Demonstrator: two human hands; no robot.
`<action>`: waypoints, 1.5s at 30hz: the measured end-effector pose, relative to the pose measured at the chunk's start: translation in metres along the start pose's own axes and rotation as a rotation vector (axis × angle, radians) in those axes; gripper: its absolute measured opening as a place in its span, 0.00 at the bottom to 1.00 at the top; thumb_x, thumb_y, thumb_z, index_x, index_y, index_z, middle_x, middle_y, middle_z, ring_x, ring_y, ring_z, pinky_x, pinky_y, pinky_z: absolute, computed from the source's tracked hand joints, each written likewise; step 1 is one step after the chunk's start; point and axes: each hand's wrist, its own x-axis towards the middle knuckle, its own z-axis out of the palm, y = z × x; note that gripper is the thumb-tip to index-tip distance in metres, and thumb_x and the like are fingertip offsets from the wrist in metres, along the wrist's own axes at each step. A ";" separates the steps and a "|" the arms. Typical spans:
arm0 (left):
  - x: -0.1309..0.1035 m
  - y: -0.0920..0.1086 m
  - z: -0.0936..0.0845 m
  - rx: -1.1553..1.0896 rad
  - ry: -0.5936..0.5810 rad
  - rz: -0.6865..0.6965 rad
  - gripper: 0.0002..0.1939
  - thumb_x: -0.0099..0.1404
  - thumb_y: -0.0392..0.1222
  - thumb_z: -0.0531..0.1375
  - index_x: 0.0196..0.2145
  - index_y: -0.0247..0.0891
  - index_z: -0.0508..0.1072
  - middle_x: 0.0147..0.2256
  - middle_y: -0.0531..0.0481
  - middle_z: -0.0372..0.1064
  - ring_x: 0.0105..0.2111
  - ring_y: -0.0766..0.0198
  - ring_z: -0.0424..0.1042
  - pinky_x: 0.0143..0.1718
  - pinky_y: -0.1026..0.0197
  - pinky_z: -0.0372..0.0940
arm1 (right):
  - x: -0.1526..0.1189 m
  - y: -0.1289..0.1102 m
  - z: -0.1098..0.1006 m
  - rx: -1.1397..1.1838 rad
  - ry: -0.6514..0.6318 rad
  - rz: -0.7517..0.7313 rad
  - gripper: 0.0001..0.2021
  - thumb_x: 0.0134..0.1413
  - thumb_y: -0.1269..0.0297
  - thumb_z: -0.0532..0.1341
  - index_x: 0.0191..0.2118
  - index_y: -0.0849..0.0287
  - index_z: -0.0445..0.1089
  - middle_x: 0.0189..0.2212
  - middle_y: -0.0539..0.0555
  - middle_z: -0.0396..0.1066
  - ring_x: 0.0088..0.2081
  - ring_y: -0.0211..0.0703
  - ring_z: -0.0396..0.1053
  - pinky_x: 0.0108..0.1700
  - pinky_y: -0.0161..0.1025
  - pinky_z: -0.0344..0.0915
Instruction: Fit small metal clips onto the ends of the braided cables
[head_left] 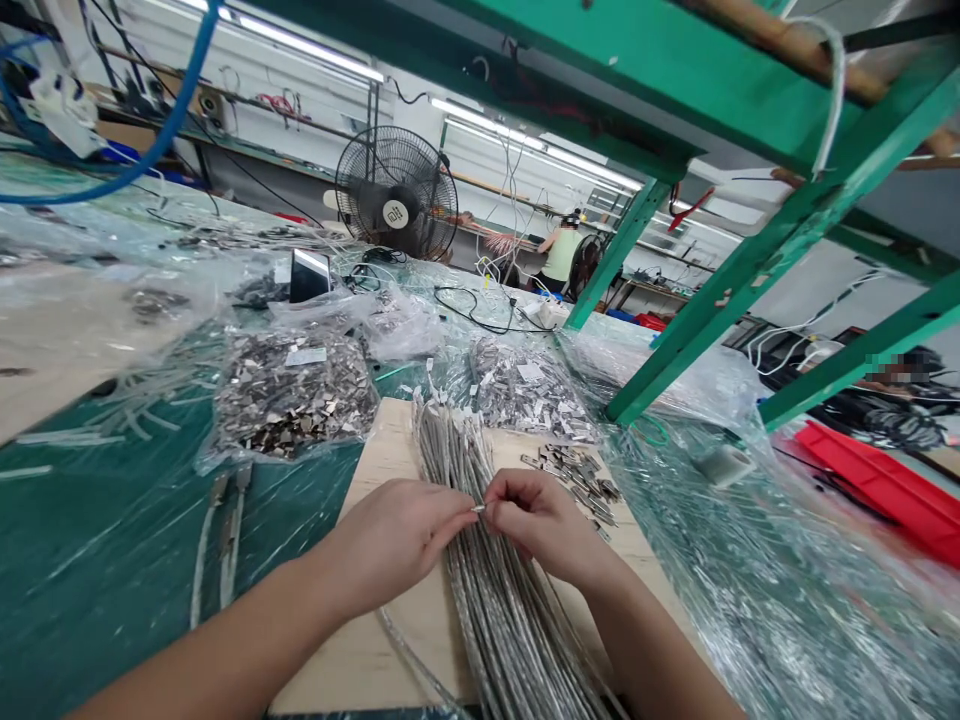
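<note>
- my left hand (397,530) has a cable end (478,509) pinched, my right hand (544,525) nips it too
- it's right over the cable bundle (495,600) on my wooden board (386,460)
- loose metal connectors (581,480) just past my right hand

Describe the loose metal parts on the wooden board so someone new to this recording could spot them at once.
Start from the pale wooden board and find the long bundle of grey cables running along it. Just right of that bundle, beyond the right hand, are the loose metal parts. Unlike those in the plastic bag just behind, they lie bare on the wood.
</note>
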 end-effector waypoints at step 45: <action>0.009 -0.007 0.001 -0.557 0.100 -0.413 0.23 0.67 0.58 0.48 0.26 0.38 0.68 0.22 0.55 0.64 0.21 0.67 0.55 0.24 0.65 0.49 | 0.012 0.029 -0.082 -0.561 0.483 0.013 0.08 0.53 0.66 0.58 0.31 0.61 0.74 0.25 0.54 0.72 0.28 0.44 0.66 0.32 0.39 0.60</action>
